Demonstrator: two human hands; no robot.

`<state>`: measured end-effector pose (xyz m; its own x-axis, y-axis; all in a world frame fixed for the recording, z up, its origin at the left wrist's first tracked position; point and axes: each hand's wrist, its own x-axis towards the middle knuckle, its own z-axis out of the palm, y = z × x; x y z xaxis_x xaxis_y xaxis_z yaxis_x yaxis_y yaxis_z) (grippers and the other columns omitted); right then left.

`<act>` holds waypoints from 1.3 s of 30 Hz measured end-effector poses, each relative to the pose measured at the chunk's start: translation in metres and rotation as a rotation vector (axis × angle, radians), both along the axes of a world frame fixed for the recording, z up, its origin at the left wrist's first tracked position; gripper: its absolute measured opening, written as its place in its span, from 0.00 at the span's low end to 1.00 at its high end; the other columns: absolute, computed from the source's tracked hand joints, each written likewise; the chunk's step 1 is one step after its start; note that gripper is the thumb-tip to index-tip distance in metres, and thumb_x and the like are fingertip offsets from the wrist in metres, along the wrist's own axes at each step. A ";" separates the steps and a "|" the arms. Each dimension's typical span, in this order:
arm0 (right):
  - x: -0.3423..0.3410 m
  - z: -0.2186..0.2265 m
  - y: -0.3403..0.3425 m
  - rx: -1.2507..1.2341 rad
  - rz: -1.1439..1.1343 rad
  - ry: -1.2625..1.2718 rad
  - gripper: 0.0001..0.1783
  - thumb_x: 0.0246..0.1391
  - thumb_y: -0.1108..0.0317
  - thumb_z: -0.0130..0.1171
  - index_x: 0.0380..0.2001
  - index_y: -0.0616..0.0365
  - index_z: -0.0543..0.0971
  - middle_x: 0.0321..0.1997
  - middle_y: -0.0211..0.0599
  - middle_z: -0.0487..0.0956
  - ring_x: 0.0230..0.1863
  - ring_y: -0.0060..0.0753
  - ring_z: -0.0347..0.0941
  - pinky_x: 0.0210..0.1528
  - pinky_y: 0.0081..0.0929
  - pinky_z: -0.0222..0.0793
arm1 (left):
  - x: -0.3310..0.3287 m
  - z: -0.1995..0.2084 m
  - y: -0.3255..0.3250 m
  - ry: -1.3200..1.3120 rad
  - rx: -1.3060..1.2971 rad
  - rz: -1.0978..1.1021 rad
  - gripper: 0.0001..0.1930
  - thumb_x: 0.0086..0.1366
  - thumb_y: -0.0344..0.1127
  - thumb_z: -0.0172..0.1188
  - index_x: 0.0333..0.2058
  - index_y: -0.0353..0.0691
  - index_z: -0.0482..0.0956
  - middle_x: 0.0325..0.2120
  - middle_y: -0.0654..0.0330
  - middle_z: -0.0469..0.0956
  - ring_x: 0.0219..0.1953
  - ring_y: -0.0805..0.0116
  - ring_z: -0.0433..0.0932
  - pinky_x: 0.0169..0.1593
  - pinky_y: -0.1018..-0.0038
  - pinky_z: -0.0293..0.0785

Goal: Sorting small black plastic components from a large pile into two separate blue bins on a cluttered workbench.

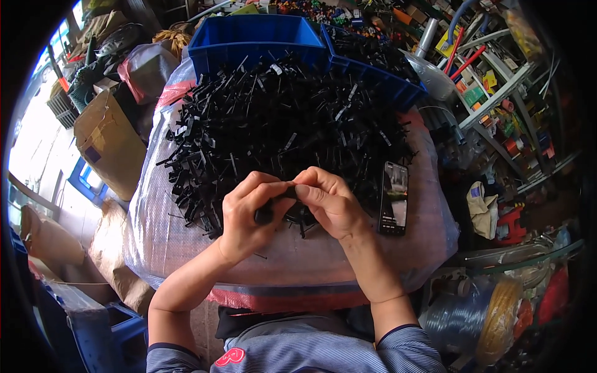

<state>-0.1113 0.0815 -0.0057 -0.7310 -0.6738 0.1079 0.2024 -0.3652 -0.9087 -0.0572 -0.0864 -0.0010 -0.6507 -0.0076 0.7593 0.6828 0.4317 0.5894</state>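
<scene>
My left hand [245, 208] is closed around a small black piece with a rounded end [264, 215], which shows below its fingers. My right hand [333, 202] meets it at the fingertips, thumb and forefinger pinched on the same dark piece. Most of that piece is hidden by the fingers, so its exact kind does not show. Both hands are over the near edge of a large heap of small black parts [261, 124], many with thin stems. The heap lies on a surface wrapped in woven plastic sheeting [186, 255].
Behind the heap stand an upright blue bin [255, 53] and a second blue bin [379, 74] holding black parts. A phone [393, 199] with a lit screen lies right of my hands. Cardboard [109, 143] stands left; a wire spool [497, 320] sits at lower right.
</scene>
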 end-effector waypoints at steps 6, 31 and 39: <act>0.018 0.031 -0.004 0.519 -0.283 0.883 0.30 0.41 0.67 0.68 0.49 0.63 0.70 0.47 0.40 0.73 0.48 0.34 0.71 0.48 0.26 0.68 | -0.005 0.007 -0.017 -0.727 0.711 -0.200 0.10 0.56 0.37 0.63 0.31 0.34 0.79 0.20 0.68 0.73 0.23 0.82 0.68 0.28 0.84 0.64; 0.010 0.007 -0.031 0.601 -0.686 1.455 0.17 0.45 0.77 0.58 0.41 0.65 0.70 0.29 0.44 0.71 0.29 0.45 0.70 0.30 0.33 0.68 | -0.001 0.000 -0.004 -0.588 0.390 -0.016 0.11 0.54 0.33 0.63 0.32 0.31 0.74 0.31 0.56 0.76 0.33 0.74 0.73 0.36 0.78 0.69; 0.023 0.013 0.008 1.085 -0.104 1.243 0.18 0.37 0.64 0.67 0.34 0.55 0.75 0.34 0.33 0.70 0.42 0.38 0.65 0.45 0.36 0.62 | -0.014 0.003 -0.022 -0.643 1.065 -0.468 0.03 0.56 0.28 0.54 0.27 0.42 0.68 0.39 0.51 0.78 0.37 0.66 0.77 0.39 0.74 0.71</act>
<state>-0.0884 0.0894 0.0071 -0.6069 -0.7773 0.1659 -0.7803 0.5432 -0.3099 -0.0710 -0.1087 0.0016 -0.9935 -0.0808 0.0801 0.1133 -0.6368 0.7626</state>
